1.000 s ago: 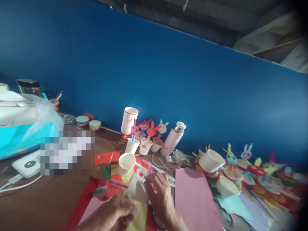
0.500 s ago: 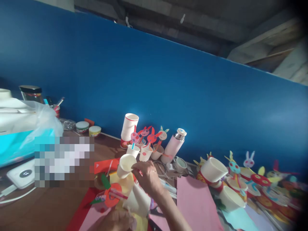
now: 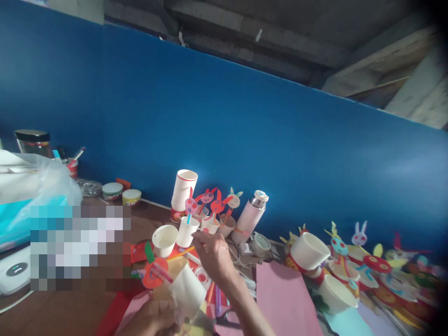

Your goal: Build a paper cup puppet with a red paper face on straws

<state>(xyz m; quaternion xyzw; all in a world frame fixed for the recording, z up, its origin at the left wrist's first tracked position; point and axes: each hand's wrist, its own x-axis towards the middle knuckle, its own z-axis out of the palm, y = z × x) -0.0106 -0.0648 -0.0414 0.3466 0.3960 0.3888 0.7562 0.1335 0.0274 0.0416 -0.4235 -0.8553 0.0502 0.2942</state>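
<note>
Apparently touching the tilted cup (image 3: 191,290) with the curled left hand (image 3: 159,311), on the near side of the pink-rabbit cup (image 3: 186,233); holding the closer right hand (image 3: 212,249) bunched, just right of the pink-rabbit cup; cannot tell whether pinching anything in either.

Two hands (image 3: 214,252), four paper heads (image 3: 217,204) near one thermos (image 3: 249,219), two lidded tubs (image 3: 131,198), one jar (image 3: 33,145)

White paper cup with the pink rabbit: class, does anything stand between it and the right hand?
Nothing visible does: the right hand has its fingertips by the white paper cup's right side; touching is unclear. The red-dotted paper cup stands behind the hand.
</note>
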